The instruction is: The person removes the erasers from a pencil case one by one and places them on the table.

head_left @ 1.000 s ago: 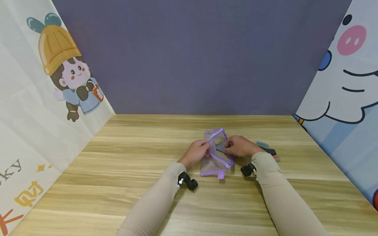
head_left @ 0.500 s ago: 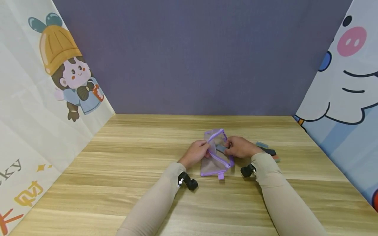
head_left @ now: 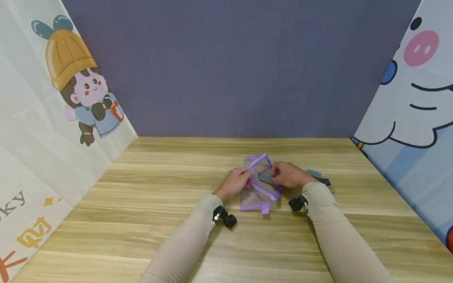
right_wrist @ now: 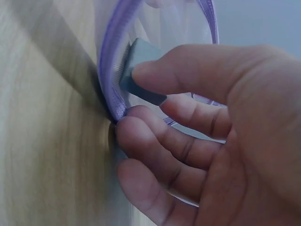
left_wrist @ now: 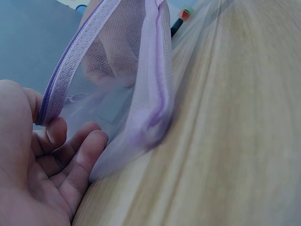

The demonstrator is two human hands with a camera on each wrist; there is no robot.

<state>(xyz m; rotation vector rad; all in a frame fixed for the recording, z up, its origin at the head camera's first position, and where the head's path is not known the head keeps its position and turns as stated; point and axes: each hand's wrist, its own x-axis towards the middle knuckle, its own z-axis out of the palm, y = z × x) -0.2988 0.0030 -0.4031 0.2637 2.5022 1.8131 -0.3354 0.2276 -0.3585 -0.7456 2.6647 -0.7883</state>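
Note:
A purple-edged mesh zipper pouch (head_left: pixel 253 199) lies on the table with its zipped mouth spread wide. My left hand (head_left: pixel 236 181) pinches one zipper edge between thumb and forefinger; its other fingers lie against the mesh in the left wrist view. At the pouch mouth, my right hand (head_left: pixel 288 175) holds a small blue-grey rectangular block (right_wrist: pixel 143 73) between thumb and forefinger, and the block reaches inside the opening. The remaining fingers of that hand are bent near the lower purple rim, as the right wrist view shows.
To the right of my right hand lie a blue block (head_left: pixel 314 173), a black piece (head_left: pixel 323 181) and an orange-and-green piece (head_left: pixel 331 189), partly hidden by the wrist. The wooden table (head_left: pixel 170 173) ends at a grey-purple back panel (head_left: pixel 244 70). Printed cloths flank both sides.
The block and the right fingertips have shifted very slightly within the pouch mouth. My left hand and the pouch stay in place.

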